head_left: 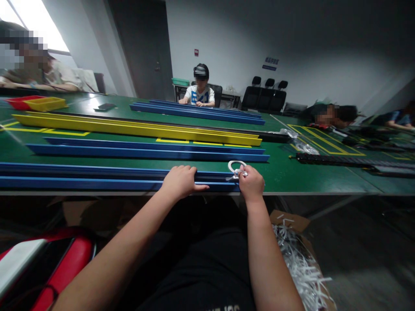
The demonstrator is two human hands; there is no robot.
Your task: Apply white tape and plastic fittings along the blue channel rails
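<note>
My left hand (180, 181) lies across the nearest blue channel strip (97, 182), its fingers bent over the far side and the thumb stretched along the near side. Close to that strip's right end, my right hand (251, 182) is closed on a white ring-shaped roll (232, 163) that looks like narrow tape. A small pale piece shows at the fingertips, too small to make out. Just beyond lies a second blue channel (145, 152), parallel to the first.
Yellow channels (136, 129) and more blue channels (194, 113) lie farther back on the green table (311, 177). Red and yellow trays (48, 103) stand far left. A box of white strips (298, 255) is below right. Other people sit around the table.
</note>
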